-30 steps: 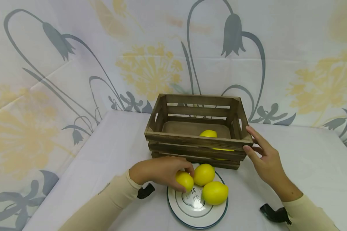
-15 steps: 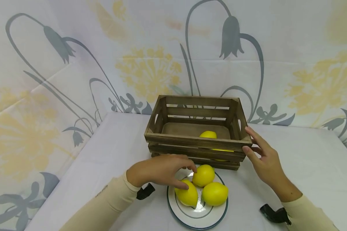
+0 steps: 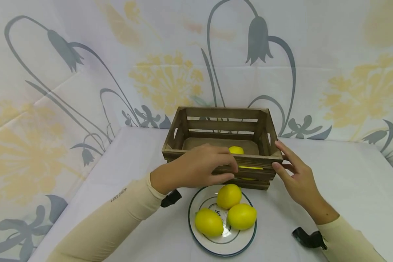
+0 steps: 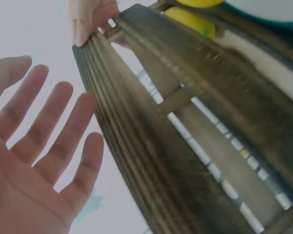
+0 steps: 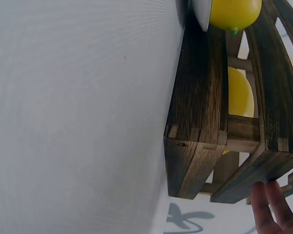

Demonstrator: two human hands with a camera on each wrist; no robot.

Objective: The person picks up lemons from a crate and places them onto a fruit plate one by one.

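Wooden crate [image 3: 221, 147] is sitting on the white worktop [image 3: 134, 163], near the flowered backdrop. Left hand [image 3: 196, 169] is hovering in front of the crate's front slats, fingers [image 4: 53, 126] spread and relaxed, holding nothing. Right hand [image 3: 294, 178] is touching the crate's right front corner with straight fingers [image 3: 283, 154], not curling round it. One lemon [image 3: 236, 150] is lying inside the crate. Plate [image 3: 203, 193] is sitting just in front of the crate, carrying three lemons [image 3: 227, 211] bunched together.
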